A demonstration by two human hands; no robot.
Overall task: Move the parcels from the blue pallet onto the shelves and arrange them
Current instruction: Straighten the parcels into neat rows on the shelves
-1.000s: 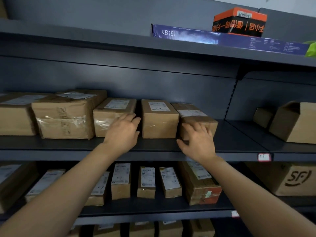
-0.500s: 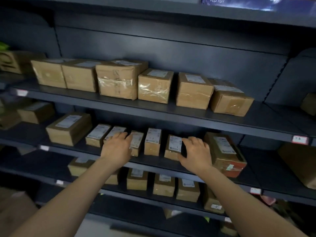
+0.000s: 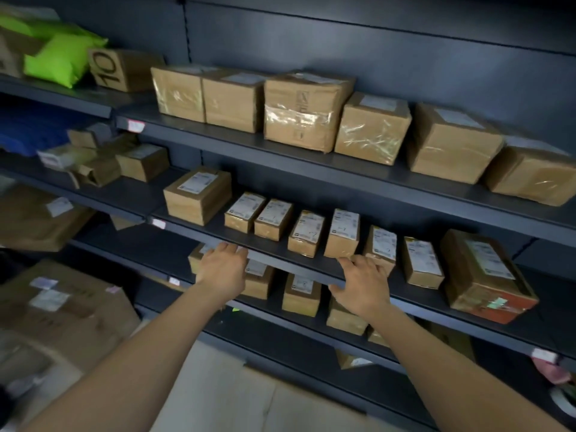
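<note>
Dark metal shelves point(image 3: 311, 266) hold rows of brown cardboard parcels. The upper shelf carries several larger taped boxes point(image 3: 299, 110). The middle shelf carries a medium box point(image 3: 196, 194), a row of several small labelled boxes point(image 3: 307, 233) and a bigger box with an orange side point(image 3: 486, 275). My left hand point(image 3: 223, 269) hovers open at the front edge of the middle shelf, over small boxes on the shelf below point(image 3: 300, 294). My right hand point(image 3: 363, 285) is open with fingers spread, just in front of the small boxes, holding nothing. The blue pallet is out of sight.
Bright green soft bags point(image 3: 59, 54) and a box marked 10 point(image 3: 124, 70) sit on the top left shelf. Loose small cartons point(image 3: 103, 160) lie left of the middle bay. Large cartons point(image 3: 62, 307) stand at the lower left. Flat cardboard point(image 3: 249, 394) lies on the floor.
Both hands have come down from the upper shelf's boxes to the front edge of the middle shelf. The view has swung down and to the left, showing lower shelves and floor.
</note>
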